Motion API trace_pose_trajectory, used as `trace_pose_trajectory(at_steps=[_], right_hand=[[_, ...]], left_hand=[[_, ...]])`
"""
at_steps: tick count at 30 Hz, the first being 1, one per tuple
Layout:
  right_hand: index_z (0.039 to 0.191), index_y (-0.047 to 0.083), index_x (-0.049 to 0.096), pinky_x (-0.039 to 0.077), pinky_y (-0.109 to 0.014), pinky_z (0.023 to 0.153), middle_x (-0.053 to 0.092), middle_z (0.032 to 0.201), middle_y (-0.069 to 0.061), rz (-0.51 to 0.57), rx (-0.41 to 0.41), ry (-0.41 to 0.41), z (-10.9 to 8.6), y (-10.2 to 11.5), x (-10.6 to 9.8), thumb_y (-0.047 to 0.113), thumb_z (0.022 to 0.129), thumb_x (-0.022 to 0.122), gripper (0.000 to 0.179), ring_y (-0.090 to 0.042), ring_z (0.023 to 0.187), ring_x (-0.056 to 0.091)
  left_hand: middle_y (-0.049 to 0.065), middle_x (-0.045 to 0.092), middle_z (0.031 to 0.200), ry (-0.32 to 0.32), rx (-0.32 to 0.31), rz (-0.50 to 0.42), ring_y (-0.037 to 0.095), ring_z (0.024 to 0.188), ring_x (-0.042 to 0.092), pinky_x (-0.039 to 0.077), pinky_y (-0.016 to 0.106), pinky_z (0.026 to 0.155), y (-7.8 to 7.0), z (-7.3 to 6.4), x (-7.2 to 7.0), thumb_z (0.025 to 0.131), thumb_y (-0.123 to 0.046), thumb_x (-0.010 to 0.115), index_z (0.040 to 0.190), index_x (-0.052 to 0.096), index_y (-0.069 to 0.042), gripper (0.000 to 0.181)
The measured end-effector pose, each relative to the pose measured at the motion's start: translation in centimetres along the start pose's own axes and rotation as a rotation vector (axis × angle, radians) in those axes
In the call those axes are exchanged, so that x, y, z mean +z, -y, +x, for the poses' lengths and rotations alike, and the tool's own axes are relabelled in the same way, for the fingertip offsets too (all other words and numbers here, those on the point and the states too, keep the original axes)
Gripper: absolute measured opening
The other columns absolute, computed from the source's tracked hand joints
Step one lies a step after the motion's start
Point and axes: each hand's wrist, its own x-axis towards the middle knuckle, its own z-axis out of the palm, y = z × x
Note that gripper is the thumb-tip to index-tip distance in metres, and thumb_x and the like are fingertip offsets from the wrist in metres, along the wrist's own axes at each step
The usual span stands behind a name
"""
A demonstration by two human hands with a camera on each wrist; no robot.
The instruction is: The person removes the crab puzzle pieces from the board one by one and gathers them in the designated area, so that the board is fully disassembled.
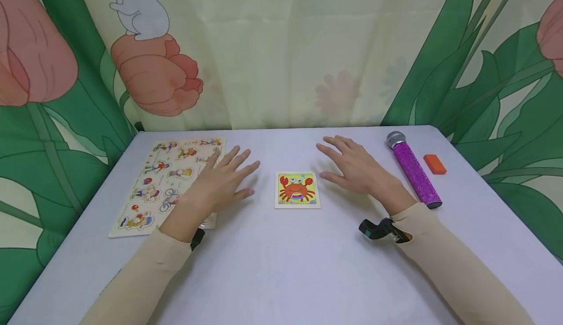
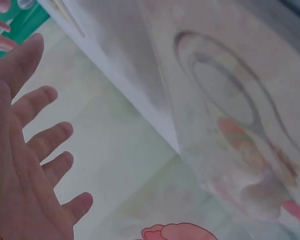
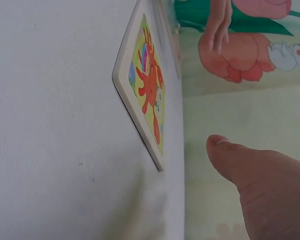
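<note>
A small square crab puzzle board (image 1: 297, 190) lies flat on the white table between the two hands. My left hand (image 1: 222, 182), fingers spread, hovers over the right side of a large picture puzzle board (image 1: 154, 188) and holds nothing. To the right of the crab board my right hand (image 1: 354, 167) is raised above the table with its fingers extended and nothing in them. The left wrist view has the spread fingers (image 2: 50, 142) beside the large board (image 2: 230, 115). In the right wrist view the thumb (image 3: 235, 157) stands apart from the crab board (image 3: 149, 90).
A purple glitter microphone (image 1: 415, 171) with a silver head lies right of the right hand. Beside it is an orange block (image 1: 435, 164). Behind the white table (image 1: 281, 276) hangs a curtain (image 1: 272, 71) printed with tulips and a white animal.
</note>
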Motion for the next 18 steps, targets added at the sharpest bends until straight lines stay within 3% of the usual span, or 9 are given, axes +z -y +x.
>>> trace_pose_trajectory(at_steps=[4,11,18], right_hand=[[0.161,0.017,0.035,0.027,-0.065,0.119,0.031,0.165,-0.015,0.022,-0.022,0.024,0.9,0.6,0.7,0.049,0.099,0.064,0.076,-0.043,0.151,0.027],[0.159,0.016,0.039,0.036,-0.063,0.114,0.039,0.16,-0.014,0.054,-0.054,0.025,2.3,1.8,1.6,0.046,0.097,0.068,0.075,-0.039,0.147,0.035],[0.156,0.017,0.045,0.037,-0.059,0.115,0.044,0.156,-0.011,0.101,-0.08,0.082,3.7,2.6,2.0,0.044,0.098,0.068,0.068,-0.035,0.146,0.037]], left_hand=[[0.007,0.024,0.17,0.006,0.023,-0.008,0.033,0.159,0.013,0.015,0.064,0.123,-0.5,-0.1,0.0,0.1,-0.056,0.058,0.16,0.037,-0.029,0.069],[0.007,0.026,0.17,0.072,0.044,-0.047,0.033,0.158,0.015,0.016,0.063,0.124,-1.1,0.3,0.5,0.102,-0.057,0.055,0.162,0.032,-0.029,0.07],[0.006,0.029,0.169,0.11,0.083,-0.098,0.034,0.158,0.017,0.017,0.064,0.123,-1.8,0.4,0.8,0.101,-0.055,0.057,0.16,0.038,-0.033,0.065]])
